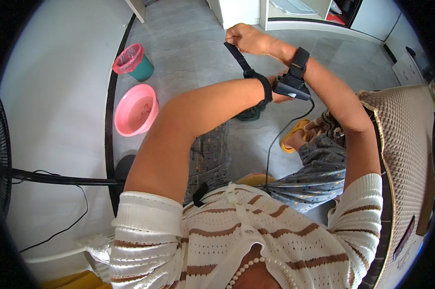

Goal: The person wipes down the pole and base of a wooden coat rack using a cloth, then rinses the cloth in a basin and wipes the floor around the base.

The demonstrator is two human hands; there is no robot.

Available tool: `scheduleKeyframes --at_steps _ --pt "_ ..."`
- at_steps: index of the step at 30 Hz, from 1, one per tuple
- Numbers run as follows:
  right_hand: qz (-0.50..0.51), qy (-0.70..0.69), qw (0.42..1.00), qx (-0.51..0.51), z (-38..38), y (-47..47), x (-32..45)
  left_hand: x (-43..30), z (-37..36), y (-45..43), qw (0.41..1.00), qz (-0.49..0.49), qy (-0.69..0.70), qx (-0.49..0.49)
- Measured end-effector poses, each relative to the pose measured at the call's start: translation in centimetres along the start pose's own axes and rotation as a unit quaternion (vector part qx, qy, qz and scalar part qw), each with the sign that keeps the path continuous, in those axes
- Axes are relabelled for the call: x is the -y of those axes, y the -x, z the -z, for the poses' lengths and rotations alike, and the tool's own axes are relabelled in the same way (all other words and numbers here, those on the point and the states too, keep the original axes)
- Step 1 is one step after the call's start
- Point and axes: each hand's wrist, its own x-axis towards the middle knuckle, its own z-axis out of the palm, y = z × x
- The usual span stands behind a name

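Observation:
My right hand (pixel 249 39) pinches the free end of a black strap (pixel 238 57). This strap runs down to a black band (pixel 265 86) that circles my left wrist. My left hand (pixel 283 98) is mostly hidden behind a small black box-shaped device (pixel 291 88), so its fingers cannot be made out. The device hangs on another black strap (pixel 299 61) around my right wrist, and a black cable (pixel 288 124) drops from it towards my lap. Dark bunched material (pixel 250 113) shows just below my left wrist.
Left on the grey tiled floor (pixel 177 47) are a pink basin (pixel 121 117) and a green bin (pixel 144 68) with a pink liner. A black stand fan (pixel 65 177) is at far left. A quilted bed (pixel 405 123) borders the right; a white cabinet (pixel 239 12) stands ahead.

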Motion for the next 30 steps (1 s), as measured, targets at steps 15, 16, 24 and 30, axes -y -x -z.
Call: scheduleKeyframes --at_steps 15,16,24,30 --pt "0.146 -0.14 0.979 -0.008 5.0 6.3 3.0 2.3 4.1 -1.2 0.998 0.014 -0.003 -0.066" --pt "0.161 -0.12 0.979 -0.031 4.8 6.7 2.6 2.0 4.7 -0.8 0.996 0.071 0.045 -0.034" --pt "0.231 0.041 0.962 -0.137 2.9 9.5 3.5 6.2 4.2 1.6 0.882 -0.154 0.334 -0.295" --pt "0.245 0.212 0.919 -0.227 0.8 11.0 2.7 7.2 6.1 -1.2 0.95 -0.047 0.254 -0.176"
